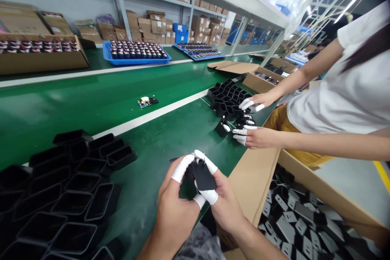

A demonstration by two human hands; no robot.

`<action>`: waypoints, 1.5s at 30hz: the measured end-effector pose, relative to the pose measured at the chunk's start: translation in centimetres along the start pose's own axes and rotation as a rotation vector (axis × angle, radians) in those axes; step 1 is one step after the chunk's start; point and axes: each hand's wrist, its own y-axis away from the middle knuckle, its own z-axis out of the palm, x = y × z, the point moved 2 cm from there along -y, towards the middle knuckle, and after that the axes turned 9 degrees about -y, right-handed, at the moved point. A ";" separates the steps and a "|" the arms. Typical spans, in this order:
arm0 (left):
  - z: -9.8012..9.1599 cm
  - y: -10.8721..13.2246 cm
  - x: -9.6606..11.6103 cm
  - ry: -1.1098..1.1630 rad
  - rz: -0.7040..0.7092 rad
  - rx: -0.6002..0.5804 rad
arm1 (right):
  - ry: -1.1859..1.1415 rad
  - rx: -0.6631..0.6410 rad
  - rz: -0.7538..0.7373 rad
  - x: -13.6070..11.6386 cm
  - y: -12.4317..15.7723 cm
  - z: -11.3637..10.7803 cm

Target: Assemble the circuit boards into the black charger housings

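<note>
Both of my hands, with white finger cots on thumbs and fingertips, close around a small black plastic housing (pixel 203 175) above the bench's near edge. My left hand (pixel 178 197) grips it from the left side, and my right hand (pixel 224 195) presses it from the right and below. What lies inside the housing is hidden by my fingers. Just left of my fingertips a thin dark piece (pixel 173 159) lies on the green bench. To the left stand several open black rectangular cases (pixel 102 201), packed close together.
A co-worker's hands (pixel 258 136) handle black parts at right, beside a cluster of open cases (pixel 227 97). A small circuit board (pixel 148 101) lies on the green belt. Blue trays (pixel 137 61) line the far side. A cardboard box (pixel 335 195) of black covers stands at lower right.
</note>
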 end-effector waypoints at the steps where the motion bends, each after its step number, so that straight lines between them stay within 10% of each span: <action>1: 0.0 0.0 0.1 -0.006 0.022 -0.003 | -0.040 -0.011 0.018 0.3 0.0 -0.2; 27: 1.1 0.0 -1.7 0.175 -0.223 -0.067 | -0.287 0.033 0.199 1.0 0.3 -0.8; 36: 1.0 -0.8 -1.1 -0.296 -0.017 -0.157 | 0.898 0.171 -0.144 -0.5 -2.8 -2.8; 41: -3.6 0.0 -1.3 -0.662 -0.010 -0.491 | 1.247 0.235 -0.098 -0.4 -11.4 -4.9; 45: -7.9 1.2 -2.5 -0.990 0.090 -0.460 | 1.507 0.200 0.006 -0.7 -15.1 -5.1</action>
